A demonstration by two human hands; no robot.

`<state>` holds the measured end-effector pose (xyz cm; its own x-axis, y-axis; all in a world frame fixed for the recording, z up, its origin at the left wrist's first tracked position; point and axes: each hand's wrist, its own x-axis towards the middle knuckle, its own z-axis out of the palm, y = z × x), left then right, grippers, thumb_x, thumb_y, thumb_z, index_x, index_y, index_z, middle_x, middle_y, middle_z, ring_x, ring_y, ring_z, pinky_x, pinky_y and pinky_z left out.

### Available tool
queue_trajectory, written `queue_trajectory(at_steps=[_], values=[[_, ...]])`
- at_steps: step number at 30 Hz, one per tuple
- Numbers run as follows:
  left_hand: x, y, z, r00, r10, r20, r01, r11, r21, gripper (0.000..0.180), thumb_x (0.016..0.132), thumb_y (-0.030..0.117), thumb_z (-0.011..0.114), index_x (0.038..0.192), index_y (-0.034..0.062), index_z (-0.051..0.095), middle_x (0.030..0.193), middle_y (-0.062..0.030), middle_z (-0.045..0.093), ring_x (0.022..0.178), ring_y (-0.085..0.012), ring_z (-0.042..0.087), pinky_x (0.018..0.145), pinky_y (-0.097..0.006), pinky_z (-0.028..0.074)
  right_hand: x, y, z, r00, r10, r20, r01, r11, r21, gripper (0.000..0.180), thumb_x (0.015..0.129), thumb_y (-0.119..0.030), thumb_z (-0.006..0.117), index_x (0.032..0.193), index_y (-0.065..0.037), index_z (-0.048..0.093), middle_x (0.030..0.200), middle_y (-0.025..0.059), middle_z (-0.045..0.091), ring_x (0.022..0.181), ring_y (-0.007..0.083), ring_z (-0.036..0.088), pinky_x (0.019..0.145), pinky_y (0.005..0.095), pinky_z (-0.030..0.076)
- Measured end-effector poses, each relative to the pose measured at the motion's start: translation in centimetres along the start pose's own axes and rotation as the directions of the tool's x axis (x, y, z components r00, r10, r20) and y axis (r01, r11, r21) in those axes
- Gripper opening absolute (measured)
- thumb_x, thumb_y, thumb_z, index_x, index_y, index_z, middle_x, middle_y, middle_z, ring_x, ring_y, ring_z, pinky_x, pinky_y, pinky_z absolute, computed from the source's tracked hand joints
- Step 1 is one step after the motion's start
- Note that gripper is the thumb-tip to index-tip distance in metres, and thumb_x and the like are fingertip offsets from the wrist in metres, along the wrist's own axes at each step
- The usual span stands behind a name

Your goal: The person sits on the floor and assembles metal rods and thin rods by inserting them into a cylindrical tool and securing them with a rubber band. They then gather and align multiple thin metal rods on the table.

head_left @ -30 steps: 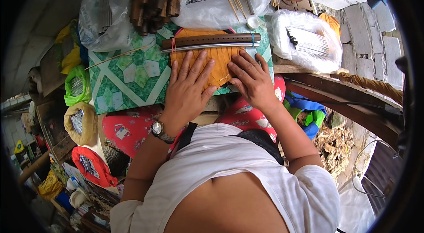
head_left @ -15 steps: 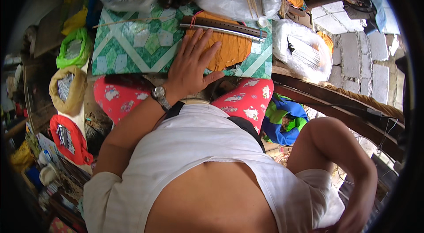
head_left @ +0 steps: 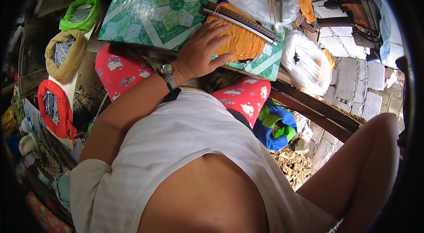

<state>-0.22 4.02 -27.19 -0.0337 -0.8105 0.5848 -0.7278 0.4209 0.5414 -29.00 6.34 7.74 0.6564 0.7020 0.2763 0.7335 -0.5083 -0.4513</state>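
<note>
Orange cloth under left hand, fingers spread flat

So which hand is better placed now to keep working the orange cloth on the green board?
Probably the left hand: it lies flat on the orange cloth, below the wooden ruler. The right arm is swung away to the lower right, its hand out of view.

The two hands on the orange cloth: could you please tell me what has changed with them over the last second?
The right hand lifted off the orange cloth and swung back to the person's right; only its arm shows now. The left hand stayed flat on the cloth, on the green patterned board, with the metal ruler across the cloth as before.
</note>
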Motion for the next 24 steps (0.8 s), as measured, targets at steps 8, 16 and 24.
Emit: queue_trajectory(at_steps=[8,16,24], values=[[-0.1,-0.2,0.1,1.000,-0.003,-0.001,0.003,1.000,0.012,0.047,0.097,0.039,0.065,0.125,0.0002,0.063,0.139,-0.0174,0.057,0.137,-0.0391,0.047,0.116,-0.050,0.037,-0.3,0.3,1.5,0.997,0.069,-0.033,-0.071,0.997,-0.037,0.060,0.088,0.001,0.066,0.144,0.002,0.044,0.150,0.0126,0.047,0.136,0.0290,0.046,0.114,0.0490,0.043],[-0.1,-0.2,0.0,1.000,-0.013,-0.021,0.013,1.000,-0.003,0.046,0.097,0.038,0.065,0.124,0.0000,0.063,0.137,-0.0168,0.058,0.136,-0.0386,0.048,0.116,-0.050,0.037,0.0,1.0,1.8,0.993,0.102,-0.066,-0.106,0.993,-0.057,0.057,0.088,0.001,0.066,0.141,0.002,0.046,0.148,0.0122,0.049,0.134,0.0283,0.047,0.112,0.0483,0.044],[0.0,-0.2,0.1,1.000,-0.012,-0.023,0.012,1.000,-0.006,0.046,0.097,0.037,0.065,0.124,-0.0001,0.063,0.137,-0.0168,0.058,0.136,-0.0377,0.049,0.116,-0.050,0.037,0.3,1.0,2.3,0.986,0.136,-0.092,-0.143,0.987,-0.074,0.055,0.087,0.001,0.067,0.139,0.001,0.048,0.146,0.0119,0.050,0.132,0.0277,0.049,0.111,0.0475,0.045]])
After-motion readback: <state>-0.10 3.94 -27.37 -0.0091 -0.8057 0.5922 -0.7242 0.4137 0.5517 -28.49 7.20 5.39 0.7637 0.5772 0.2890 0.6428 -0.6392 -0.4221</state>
